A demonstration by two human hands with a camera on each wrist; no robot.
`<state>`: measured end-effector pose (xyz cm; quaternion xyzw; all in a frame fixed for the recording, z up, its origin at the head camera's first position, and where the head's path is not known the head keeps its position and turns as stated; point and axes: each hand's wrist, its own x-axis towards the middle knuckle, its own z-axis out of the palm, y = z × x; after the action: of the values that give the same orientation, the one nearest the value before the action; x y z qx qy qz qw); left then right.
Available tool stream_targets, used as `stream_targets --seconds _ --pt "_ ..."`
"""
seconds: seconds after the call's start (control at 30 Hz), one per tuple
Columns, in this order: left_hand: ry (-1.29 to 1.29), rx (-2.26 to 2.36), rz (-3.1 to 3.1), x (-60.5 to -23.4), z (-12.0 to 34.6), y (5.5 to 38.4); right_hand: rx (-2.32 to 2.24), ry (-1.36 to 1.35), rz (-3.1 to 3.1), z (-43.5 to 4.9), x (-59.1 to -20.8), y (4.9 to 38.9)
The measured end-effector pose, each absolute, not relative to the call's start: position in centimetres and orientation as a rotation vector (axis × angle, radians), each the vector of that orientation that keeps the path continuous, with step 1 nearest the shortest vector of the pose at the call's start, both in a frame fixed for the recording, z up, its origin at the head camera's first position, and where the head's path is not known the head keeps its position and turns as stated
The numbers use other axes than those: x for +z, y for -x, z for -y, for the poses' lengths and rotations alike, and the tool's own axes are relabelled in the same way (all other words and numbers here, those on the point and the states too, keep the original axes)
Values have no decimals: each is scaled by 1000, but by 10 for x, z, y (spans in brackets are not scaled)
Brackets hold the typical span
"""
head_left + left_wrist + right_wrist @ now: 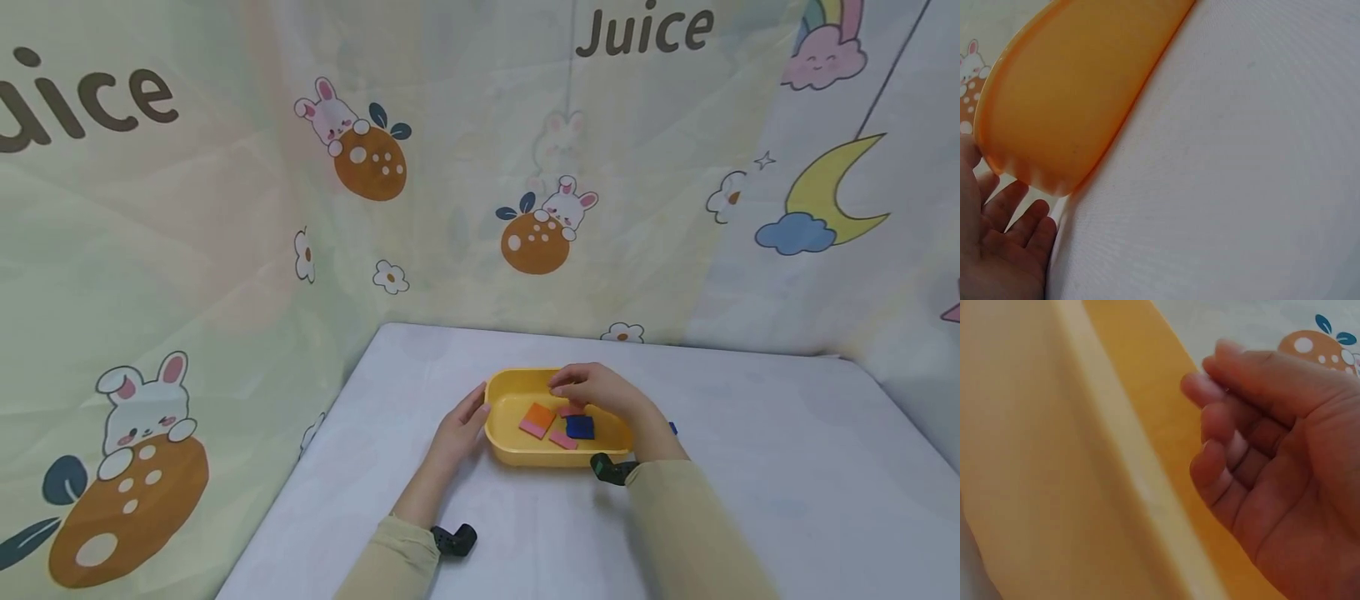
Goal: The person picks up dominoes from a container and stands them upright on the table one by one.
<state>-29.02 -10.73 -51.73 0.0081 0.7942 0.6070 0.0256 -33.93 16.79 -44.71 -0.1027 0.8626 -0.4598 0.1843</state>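
Tray [517,400] sits right of centre in the lower frame, with an orange piece [541,414], blue piece [580,428] and pink pieces [563,440] inside. Left hand [457,427] touches its left end, fingers slightly spread; right hand [602,389] hangs over its upper right, fingers loosely bent.

Soft, even light fills the head view, with faint shadows on the white desk [787,458] near the yellow tray [525,457] and right sleeve [693,517]. The left wrist view is dimmer and greyer, fine ripples patterning the white surface. In the right wrist view, the tray's near rim is blurred, the right hand [1291,462] somewhat sharper
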Motion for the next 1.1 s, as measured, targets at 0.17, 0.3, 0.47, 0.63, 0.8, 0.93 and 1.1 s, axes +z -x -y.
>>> stream_targets --seconds 0.17,0.3,0.47,0.63,0.8,0.93,1.1 --pt "-35 1878 -2461 -518 107 290 -1266 300 -2387 -156 -457 344" --pt "-48 1875 -2461 -519 108 290 -1236 295 -2366 -151 -467 346" --pt "-59 1867 -2465 -518 108 289 -1222 244 -2388 -150 -474 347" --pt "-60 1872 -2461 -518 108 290 -1218 204 -2437 -148 -475 348" --pt "-71 1885 -2451 -517 108 290 -1266 167 -2476 -147 -475 349" --pt "-96 1894 -2462 -517 108 290 -1283 165 -2508 -144 -476 348" --pt "-100 1889 -2470 -518 108 291 -1176 218 -2627 -139 -477 348"
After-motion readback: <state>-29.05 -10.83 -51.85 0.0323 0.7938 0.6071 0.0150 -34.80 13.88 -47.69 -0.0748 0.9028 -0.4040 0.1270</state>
